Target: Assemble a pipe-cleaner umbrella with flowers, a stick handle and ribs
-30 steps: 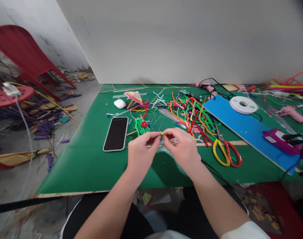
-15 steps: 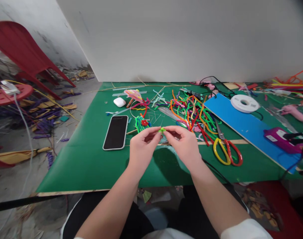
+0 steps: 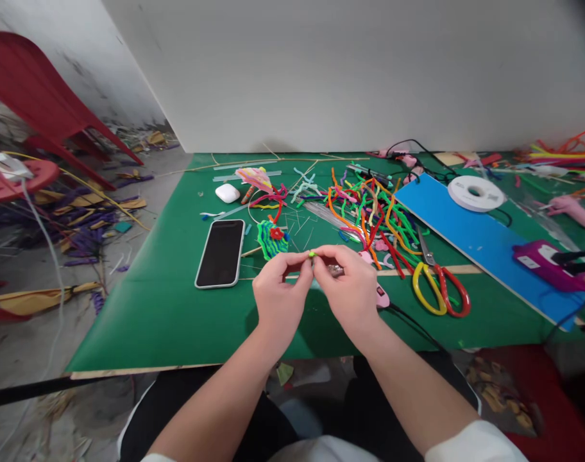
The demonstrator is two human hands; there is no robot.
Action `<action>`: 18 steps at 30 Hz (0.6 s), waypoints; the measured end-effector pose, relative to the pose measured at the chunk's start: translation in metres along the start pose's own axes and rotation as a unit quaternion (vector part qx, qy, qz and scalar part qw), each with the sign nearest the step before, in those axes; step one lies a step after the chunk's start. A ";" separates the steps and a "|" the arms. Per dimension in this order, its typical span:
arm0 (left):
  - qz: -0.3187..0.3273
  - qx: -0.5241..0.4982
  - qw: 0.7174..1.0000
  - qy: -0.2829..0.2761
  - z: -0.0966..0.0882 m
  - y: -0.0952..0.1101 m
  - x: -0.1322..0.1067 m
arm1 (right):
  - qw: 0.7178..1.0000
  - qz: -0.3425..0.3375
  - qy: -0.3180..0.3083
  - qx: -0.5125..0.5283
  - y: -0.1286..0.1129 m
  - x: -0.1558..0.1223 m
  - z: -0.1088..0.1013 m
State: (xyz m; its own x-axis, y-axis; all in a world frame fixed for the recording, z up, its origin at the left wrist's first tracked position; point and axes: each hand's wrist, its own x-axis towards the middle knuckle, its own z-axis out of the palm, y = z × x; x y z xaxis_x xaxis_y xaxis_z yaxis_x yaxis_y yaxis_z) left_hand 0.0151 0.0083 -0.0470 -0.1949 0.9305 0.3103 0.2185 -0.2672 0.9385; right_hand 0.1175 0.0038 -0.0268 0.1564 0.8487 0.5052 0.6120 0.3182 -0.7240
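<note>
My left hand and my right hand meet over the green table, fingertips pinched together on a small green pipe cleaner piece. Both hands are closed on it; most of the piece is hidden by my fingers. Just beyond the hands lies a green woven pipe cleaner patch with a red flower. A heap of coloured pipe cleaners lies behind my right hand.
A black phone lies left of my hands, a white earbud case beyond it. Yellow-and-red scissors, a blue board with a white tape roll and a purple glue gun lie right. Red chairs stand on the littered floor.
My hands have stayed pinched together on the green piece, with small finger shifts; the view has tilted slightly so the table sits a little higher in frame.
</note>
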 end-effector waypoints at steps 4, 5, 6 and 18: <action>-0.013 -0.022 0.999 -0.033 -0.003 0.004 0.004 | 1.000 -0.011 -0.013 0.017 0.003 0.004 -0.004; -0.018 -0.024 0.998 -0.051 -0.005 0.005 0.006 | 0.999 -0.018 -0.029 0.014 0.004 0.006 -0.006; -0.022 -0.020 0.997 -0.068 -0.007 0.007 0.007 | 0.999 -0.027 -0.046 0.007 0.005 0.008 -0.008; -0.034 -0.009 0.999 -0.019 0.000 0.006 0.000 | 0.997 -0.049 -0.030 -0.059 0.001 0.006 -0.008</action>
State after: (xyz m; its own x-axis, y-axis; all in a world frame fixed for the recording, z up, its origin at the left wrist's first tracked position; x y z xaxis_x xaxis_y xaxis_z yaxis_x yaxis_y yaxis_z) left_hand 0.0165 0.0066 -0.0419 -0.1719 0.9552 0.2408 0.1883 -0.2081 0.9598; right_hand 0.1250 0.0053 -0.0205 0.0475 0.8410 0.5389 0.7091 0.3516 -0.6112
